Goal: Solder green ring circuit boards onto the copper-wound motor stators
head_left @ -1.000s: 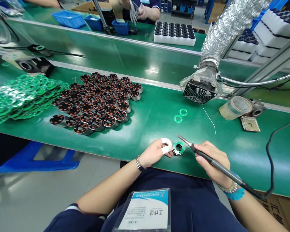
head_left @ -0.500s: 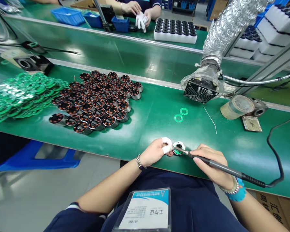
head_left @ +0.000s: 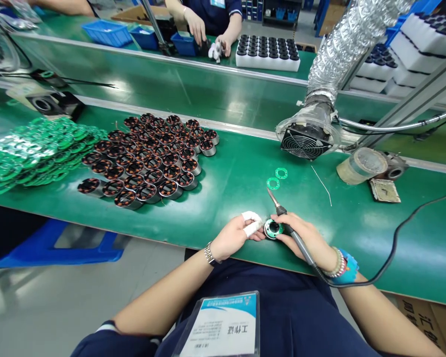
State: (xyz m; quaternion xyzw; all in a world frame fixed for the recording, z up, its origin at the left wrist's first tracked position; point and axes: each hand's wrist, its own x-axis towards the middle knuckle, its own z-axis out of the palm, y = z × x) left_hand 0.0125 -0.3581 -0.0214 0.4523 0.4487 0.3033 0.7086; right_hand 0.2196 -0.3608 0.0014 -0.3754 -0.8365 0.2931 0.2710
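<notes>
My left hand [head_left: 235,237], with white covers on thumb and forefinger, is closed on the left side of a small round motor stator [head_left: 270,233] with a green ring board on its top. In my right hand [head_left: 312,243] lies a soldering iron [head_left: 300,244], its bare tip pointing up and away, off the stator. The right fingertips touch the stator's right edge at the same time. Two loose green ring boards [head_left: 273,184] lie just beyond the iron's tip. A bent length of solder wire [head_left: 322,186] rests farther right.
Several copper-wound stators [head_left: 152,161] stand grouped at left, beside a heap of green board panels [head_left: 33,151]. A fume fan [head_left: 305,143] hangs at the back, near a round tub [head_left: 362,166] and a sponge tray [head_left: 384,191]. Across the bench a co-worker's hands [head_left: 196,27] handle something.
The iron's tip has left the stator and swung up and away. My right hand has moved left, its fingers now on the stator. My left hand has stayed at the stator.
</notes>
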